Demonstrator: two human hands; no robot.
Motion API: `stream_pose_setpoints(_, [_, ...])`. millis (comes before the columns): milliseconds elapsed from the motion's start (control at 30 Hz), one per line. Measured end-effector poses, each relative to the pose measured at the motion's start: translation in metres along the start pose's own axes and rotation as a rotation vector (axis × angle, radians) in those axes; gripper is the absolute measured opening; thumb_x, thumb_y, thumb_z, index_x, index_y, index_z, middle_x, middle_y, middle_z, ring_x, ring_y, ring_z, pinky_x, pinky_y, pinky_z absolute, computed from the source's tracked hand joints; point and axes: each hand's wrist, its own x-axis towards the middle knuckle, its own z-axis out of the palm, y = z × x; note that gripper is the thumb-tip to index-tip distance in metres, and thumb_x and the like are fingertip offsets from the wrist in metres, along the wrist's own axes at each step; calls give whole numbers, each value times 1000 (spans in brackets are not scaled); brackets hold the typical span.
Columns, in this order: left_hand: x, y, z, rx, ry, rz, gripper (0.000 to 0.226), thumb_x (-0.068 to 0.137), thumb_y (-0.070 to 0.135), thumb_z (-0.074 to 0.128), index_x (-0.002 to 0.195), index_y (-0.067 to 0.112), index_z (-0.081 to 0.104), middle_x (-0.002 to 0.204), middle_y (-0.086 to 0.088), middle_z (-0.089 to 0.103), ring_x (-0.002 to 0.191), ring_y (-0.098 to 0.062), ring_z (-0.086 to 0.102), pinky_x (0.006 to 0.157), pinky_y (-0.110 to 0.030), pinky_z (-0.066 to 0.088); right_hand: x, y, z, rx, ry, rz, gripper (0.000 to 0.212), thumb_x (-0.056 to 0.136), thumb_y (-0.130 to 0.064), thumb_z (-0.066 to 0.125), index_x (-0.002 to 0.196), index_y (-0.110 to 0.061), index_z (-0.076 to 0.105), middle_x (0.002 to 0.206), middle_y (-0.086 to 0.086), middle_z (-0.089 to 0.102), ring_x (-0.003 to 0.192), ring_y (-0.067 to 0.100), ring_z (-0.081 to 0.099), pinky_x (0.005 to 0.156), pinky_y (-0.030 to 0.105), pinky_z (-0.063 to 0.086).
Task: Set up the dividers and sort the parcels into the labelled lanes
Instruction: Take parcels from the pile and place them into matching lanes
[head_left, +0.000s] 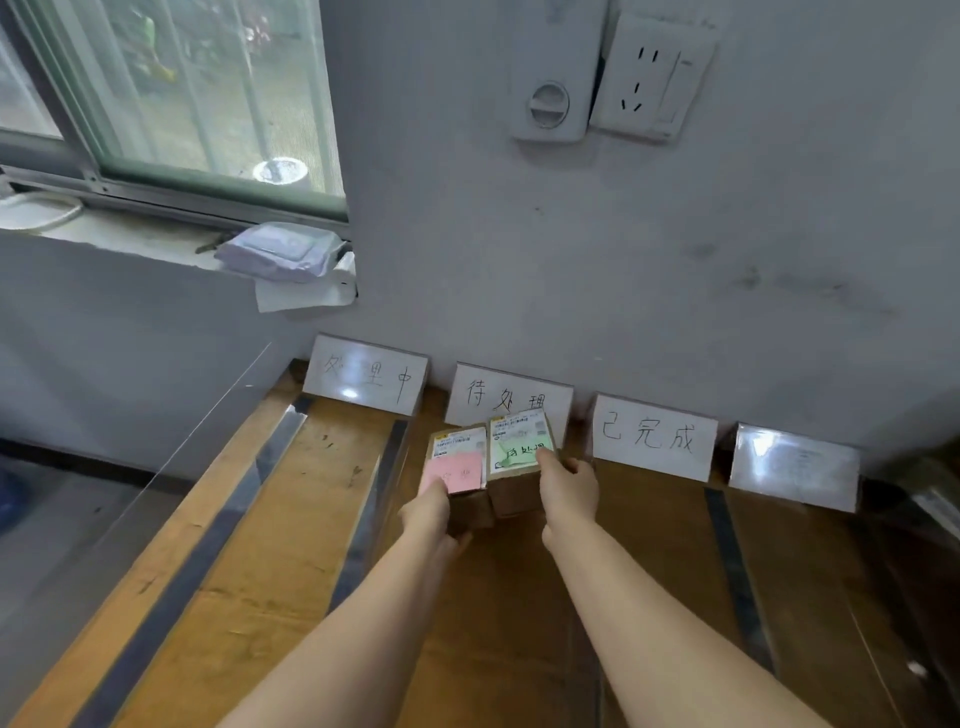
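Left hand: is gripping the box with the pink note, thumb lying on top of the note and fingers curling round the near face.
Right hand: is gripping the box with the green note, one fingertip pressing on the note and the other fingers wrapping the right side.
Boxes: are sitting side by side and touching, the green one slightly farther back; whether they are resting on the table or being held just above it is unclear.
Lane: both boxes are sitting in the middle lane, right in front of the middle sign, with the green one hiding its lower edge.
Dividers: a clear strip is standing on edge just left of the pink box; another is running farther left, and a third is lying well to the right.
Other signs: the left sign, right sign and a glare-washed sign are leaning against the wall.
Table: wooden, carrying all of this.
Windowsill: a pack of wipes is lying on it.
Wall: a socket is hanging above.
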Motion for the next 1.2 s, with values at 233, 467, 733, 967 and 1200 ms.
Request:
stream_pose_setpoints(233, [42, -1, 2, 292, 139, 157, 45, 97, 14, 51, 140, 24, 40, 136, -16, 50, 106, -31, 60, 81, -43, 59, 13, 26, 10, 50, 72, 149, 39, 102, -29, 51, 136, -11, 45, 105, 8, 63, 78, 16, 60, 59, 26, 47])
stream_pose_setpoints(467, [21, -3, 9, 778, 181, 350, 74, 96, 2, 48, 157, 20, 11, 159, -20, 11, 142, -41, 25, 110, -51, 39, 18, 39, 14, -181, 117, 107, 48, 106, -24, 38, 152, -16, 29, 136, 10, 54, 120, 28, 56, 77, 31, 43])
stream_pose_setpoints(733, [21, -16, 9, 1293, 100, 649, 77, 93, 26, 59, 154, 16, 13, 162, -17, -1, 150, -36, -3, 122, -48, 9, 10, 50, 17, -873, -67, -255, 65, 92, -35, 61, 151, -30, 34, 164, 6, 10, 150, 29, 13, 119, 48, 22])
stream_pose_setpoints(967, [24, -9, 8, 1423, 85, 695, 86, 96, 33, 57, 157, 16, 0, 163, -15, -7, 151, -34, -2, 121, -46, 9, 16, 53, 17, -1065, -63, -349, 61, 98, -37, 53, 153, -33, 28, 165, 7, -1, 152, 29, 1, 120, 47, 20])
stream_pose_setpoints(1200, [27, -8, 8, 1568, 110, 780, 81, 100, 38, 49, 156, 9, -1, 162, -20, -14, 150, -34, -12, 121, -44, -6, 21, 54, 15, -1169, -54, -458, 54, 101, -33, 46, 153, -30, 30, 166, 5, 5, 153, 25, -1, 122, 45, 12])
